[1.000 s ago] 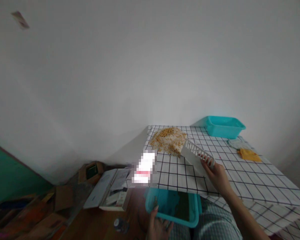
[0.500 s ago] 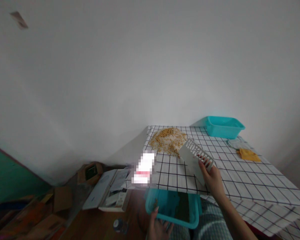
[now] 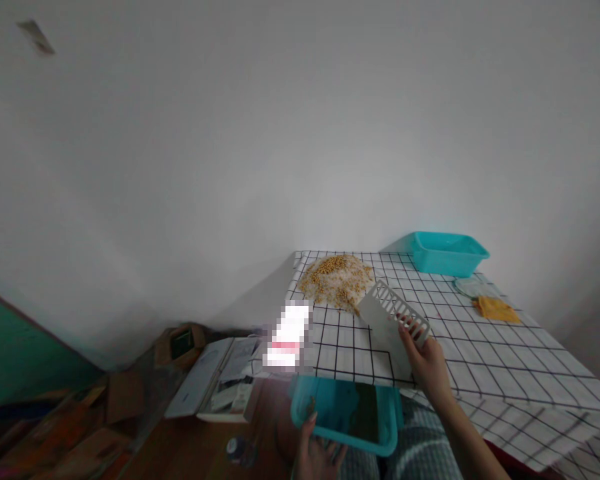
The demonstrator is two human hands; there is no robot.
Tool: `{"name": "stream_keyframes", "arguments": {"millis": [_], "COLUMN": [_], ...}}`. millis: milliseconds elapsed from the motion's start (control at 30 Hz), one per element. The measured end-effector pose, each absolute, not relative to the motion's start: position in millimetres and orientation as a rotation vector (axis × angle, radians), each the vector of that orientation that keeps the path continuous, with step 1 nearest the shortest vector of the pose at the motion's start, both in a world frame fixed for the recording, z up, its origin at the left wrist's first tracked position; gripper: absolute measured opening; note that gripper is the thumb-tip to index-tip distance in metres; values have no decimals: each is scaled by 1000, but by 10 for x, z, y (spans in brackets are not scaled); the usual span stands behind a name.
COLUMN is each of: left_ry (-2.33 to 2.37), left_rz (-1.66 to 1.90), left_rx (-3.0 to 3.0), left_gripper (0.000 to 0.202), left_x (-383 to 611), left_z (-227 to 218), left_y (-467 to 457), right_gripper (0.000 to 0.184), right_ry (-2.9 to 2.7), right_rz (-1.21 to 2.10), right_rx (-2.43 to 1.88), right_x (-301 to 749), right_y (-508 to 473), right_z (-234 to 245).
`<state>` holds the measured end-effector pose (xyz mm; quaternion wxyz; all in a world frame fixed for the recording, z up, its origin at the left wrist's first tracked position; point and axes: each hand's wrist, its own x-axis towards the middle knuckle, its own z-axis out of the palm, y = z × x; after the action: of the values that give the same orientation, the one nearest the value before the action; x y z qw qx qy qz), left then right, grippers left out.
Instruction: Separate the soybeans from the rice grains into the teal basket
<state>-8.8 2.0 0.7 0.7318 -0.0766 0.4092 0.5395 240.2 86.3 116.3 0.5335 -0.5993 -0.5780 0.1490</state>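
grips a white slotted panel in the right hand, with fingers closed on the near end of the row of slots. holds it tilted over a black-and-white checked cloth, with one corner just beside the near edge of a heap of yellow-brown beans and whitish grains; cannot tell whether touching. clasps a teal tray in the left hand, with the thumb over the rim at the near left and other fingers under the near side. holds the tray below the near edge of the cloth, above checked trousers, with a few tan bits near the thumb and a dark patch toward the right; cannot tell whether shadow or contents. sees the heap at the far-left corner of the cloth, in front of a pale wall. finds a teal basin standing upright at the far right near the wall, and, nearer, a clear flat item just beside a crumpled yellow rag. looks down, left of the cloth, on a spread-out white box with small packs inside, a brown cardboard box behind and a dark-capped bottle on the brown floor.
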Motion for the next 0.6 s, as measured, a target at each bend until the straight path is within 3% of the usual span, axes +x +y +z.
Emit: {"name": "stream_keyframes", "arguments": {"millis": [600], "left_ry": [919], "left_rz": [1190], "left_rx": [-185], "left_gripper": [67], "left_x": [-77], "left_z": [26], "left_y": [32], "right_gripper": [44], "right_ry": [-1324], "right_rz": [446], "right_rx": [-1415], "right_x": [2389], "right_y": [793], "right_z": [1172]}}
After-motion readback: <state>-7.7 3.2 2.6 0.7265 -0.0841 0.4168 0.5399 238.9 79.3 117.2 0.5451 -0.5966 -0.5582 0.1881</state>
